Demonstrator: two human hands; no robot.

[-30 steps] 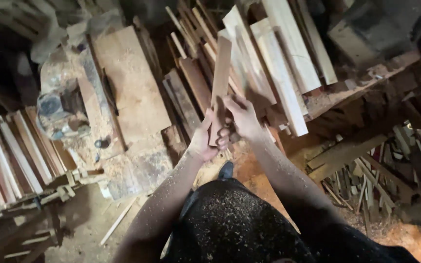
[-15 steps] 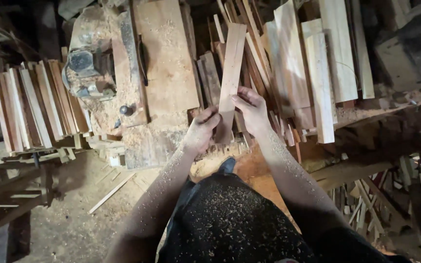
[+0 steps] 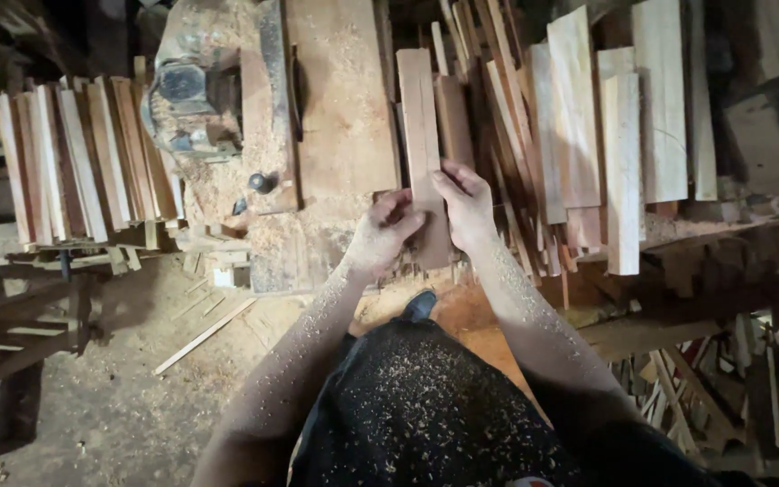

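I hold one narrow wooden slat (image 3: 420, 126) by its near end, pointing away from me beside the bench. My left hand (image 3: 384, 236) grips its left edge and my right hand (image 3: 462, 206) grips its right edge. Both forearms are dusted with sawdust. The slat's far end reaches along the right side of the flat wooden machine table (image 3: 340, 117). Just right of it lies a heap of similar reddish and pale slats (image 3: 579, 135).
A sawdust-covered motor and planer body (image 3: 193, 108) sits left of the machine table. A stack of slats (image 3: 83, 162) rests on a low frame at left. Loose offcuts (image 3: 714, 379) pile at lower right. A thin stick (image 3: 203, 335) lies on the sawdust floor.
The view has shifted so the bench and stacks sit more to the right and closer. Both hands keep hold of the slat, which now points straighter away from me.
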